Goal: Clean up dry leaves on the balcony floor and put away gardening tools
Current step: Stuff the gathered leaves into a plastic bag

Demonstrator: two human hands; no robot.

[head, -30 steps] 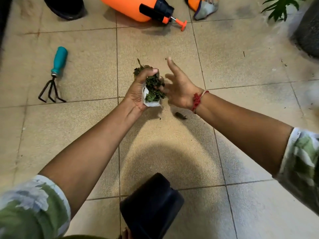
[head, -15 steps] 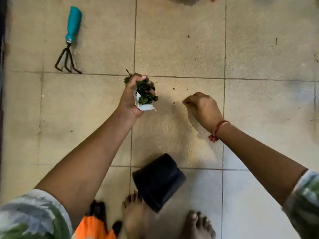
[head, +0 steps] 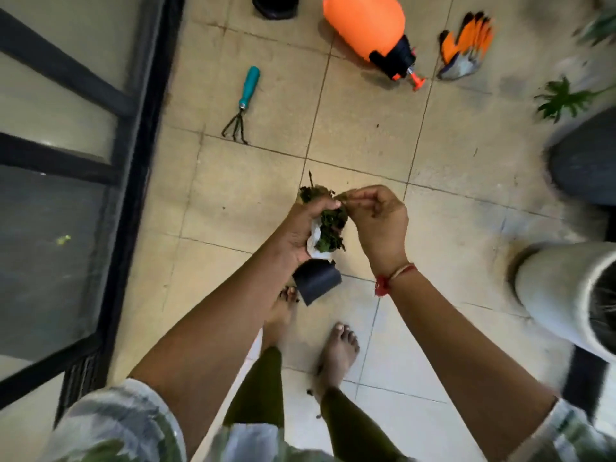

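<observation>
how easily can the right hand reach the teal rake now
Probably not yet: the right hand pinches a leaf scrap at the left hand's leaves; the rake lies far off across bare floor.

A bunch of dry leaves [head: 330, 225] is being gripped together with a white sheet [head: 314, 241] by the left hand [head: 300, 228] above the tiled floor [head: 466, 228], while the top of the bunch is being pinched by the curled thumb and forefinger of the right hand [head: 376, 221]. A black pot [head: 318, 281] is being shown on its side just below the hands, beside the toes of a bare foot [head: 281, 311]. Farther off, a teal-handled hand rake [head: 245, 101], an orange sprayer [head: 370, 28] and a pair of orange gloves [head: 465, 48] are being shown lying apart on the tiles.
</observation>
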